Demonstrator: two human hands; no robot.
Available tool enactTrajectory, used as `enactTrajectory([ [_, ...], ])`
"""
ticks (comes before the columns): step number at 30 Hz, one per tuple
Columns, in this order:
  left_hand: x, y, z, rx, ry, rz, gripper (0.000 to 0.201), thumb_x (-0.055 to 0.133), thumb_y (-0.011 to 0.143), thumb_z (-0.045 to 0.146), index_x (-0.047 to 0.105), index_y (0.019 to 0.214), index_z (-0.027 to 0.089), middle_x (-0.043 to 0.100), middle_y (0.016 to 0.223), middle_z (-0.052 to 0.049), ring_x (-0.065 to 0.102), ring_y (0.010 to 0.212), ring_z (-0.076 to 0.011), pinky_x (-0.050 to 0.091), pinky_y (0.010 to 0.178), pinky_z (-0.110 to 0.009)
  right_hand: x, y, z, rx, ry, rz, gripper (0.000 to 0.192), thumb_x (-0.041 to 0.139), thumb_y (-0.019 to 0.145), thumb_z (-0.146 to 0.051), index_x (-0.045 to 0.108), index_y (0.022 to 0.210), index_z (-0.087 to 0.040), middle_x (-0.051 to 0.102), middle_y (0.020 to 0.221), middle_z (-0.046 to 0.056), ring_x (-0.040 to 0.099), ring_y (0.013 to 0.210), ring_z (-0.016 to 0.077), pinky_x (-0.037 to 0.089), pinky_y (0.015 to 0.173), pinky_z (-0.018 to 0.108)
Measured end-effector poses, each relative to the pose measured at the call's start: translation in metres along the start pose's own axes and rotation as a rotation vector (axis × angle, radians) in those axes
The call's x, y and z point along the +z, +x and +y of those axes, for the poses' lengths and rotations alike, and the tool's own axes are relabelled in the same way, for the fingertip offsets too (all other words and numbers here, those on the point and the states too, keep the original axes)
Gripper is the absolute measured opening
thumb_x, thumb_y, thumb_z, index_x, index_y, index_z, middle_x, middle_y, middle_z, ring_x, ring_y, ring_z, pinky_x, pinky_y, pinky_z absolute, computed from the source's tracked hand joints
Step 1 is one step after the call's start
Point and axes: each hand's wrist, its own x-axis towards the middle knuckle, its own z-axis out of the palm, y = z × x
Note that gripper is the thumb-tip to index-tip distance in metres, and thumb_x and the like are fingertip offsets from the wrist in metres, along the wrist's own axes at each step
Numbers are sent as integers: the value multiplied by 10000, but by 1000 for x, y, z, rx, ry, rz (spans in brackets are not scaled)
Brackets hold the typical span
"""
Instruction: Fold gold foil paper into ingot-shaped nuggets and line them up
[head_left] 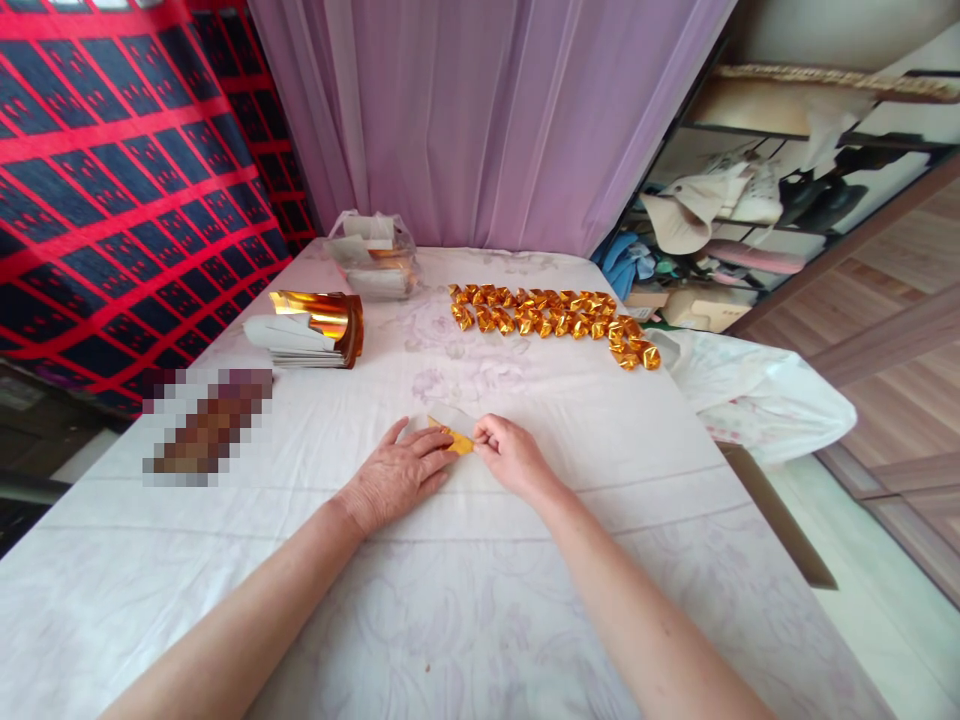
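Note:
A sheet of gold foil paper [461, 443], partly folded, lies on the cloth-covered table, its white side showing along the far edge. My left hand [403, 465] rests flat over its left part with the fingers stretched out, hiding some of it. At the sheet's right corner, my right hand [510, 452] pinches the paper between thumb and fingers. Farther back to the right stand rows of folded gold foil pieces [555, 315]. On the left is a stack of gold foil sheets [330, 330], white-backed and slightly curled.
Behind the stack sits a clear plastic bag [373, 260] with more sheets. A pixelated brownish object [210, 425] lies at the left edge. A white plastic bag [765, 395] hangs by the right edge, near a shoe shelf [750, 225]. A purple curtain [480, 120] closes the back.

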Motion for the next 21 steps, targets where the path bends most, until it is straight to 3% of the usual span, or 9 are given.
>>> enactTrajectory([
  [6, 0, 0, 0, -2, -25, 1, 293, 443, 988, 309, 603, 1228, 261, 591, 1371, -53, 518, 1283, -208, 233, 1142, -534, -3, 1, 1, -39, -36, 6, 208, 524, 750, -13, 576, 799, -209, 642, 775, -25, 548, 622, 109, 409, 620, 218],
  [11, 1, 0, 1, 2, -16, 47, 300, 428, 991, 307, 611, 1226, 273, 607, 1348, -55, 531, 1269, -195, 249, 1143, -509, 6, -1, -5, -33, -75, 83, 42, 620, 809, -178, 589, 820, -205, 661, 811, 6, 600, 736, 148, 431, 698, 257],
  [21, 0, 0, 1, -3, -33, 44, 311, 429, 986, 296, 601, 1244, 268, 599, 1354, -64, 530, 1269, -188, 262, 1137, -513, 16, 3, -14, 49, -224, 165, 93, 686, 820, -242, 605, 790, -209, 665, 800, 1, 606, 729, 150, 388, 652, 255],
])
